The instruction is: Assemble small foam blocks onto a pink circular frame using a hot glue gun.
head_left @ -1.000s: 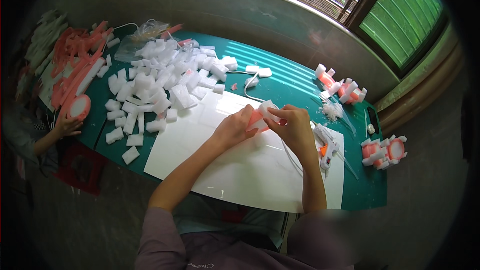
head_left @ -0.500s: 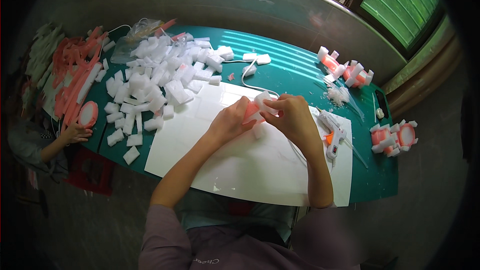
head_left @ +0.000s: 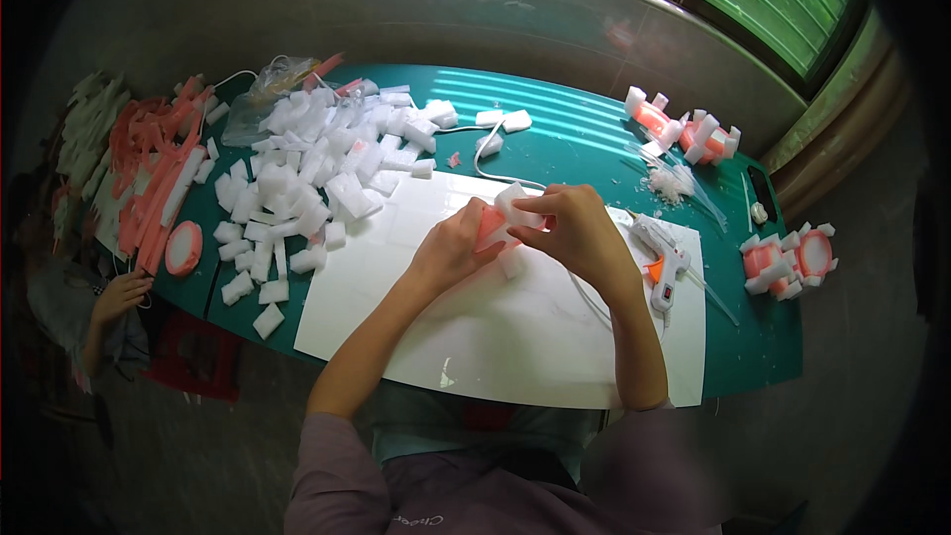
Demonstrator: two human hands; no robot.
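Observation:
Over the white board point(head_left: 396, 362), my left hand point(head_left: 448, 246) is closed round a pink foam ring point(head_left: 489, 227), mostly hidden by the fingers. My right hand point(head_left: 578, 230) pinches a white foam block point(head_left: 512, 205) between thumb and fingers, against the ring's upper side. Another white foam block point(head_left: 511, 264) shows just below the ring; whether it is attached I cannot tell. To the right of my right hand lies a white glue gun point(head_left: 661, 256) with an orange trigger, its cable running back under my right forearm.
White foam blocks point(head_left: 287, 178) are heaped at left on the green table point(head_left: 575, 109). Beyond are pink foam strips point(head_left: 149, 168) and a pink-rimmed disc point(head_left: 183, 249), near a co-worker's hand point(head_left: 121, 297). Pink rings with white blocks point(head_left: 790, 263) stand at right, near clear glue sticks point(head_left: 698, 198).
The co-worker's hand has come away from the pink-rimmed disc and sits lower. My hands keep nearly the same hold on the ring and block. The whole view has shifted slightly.

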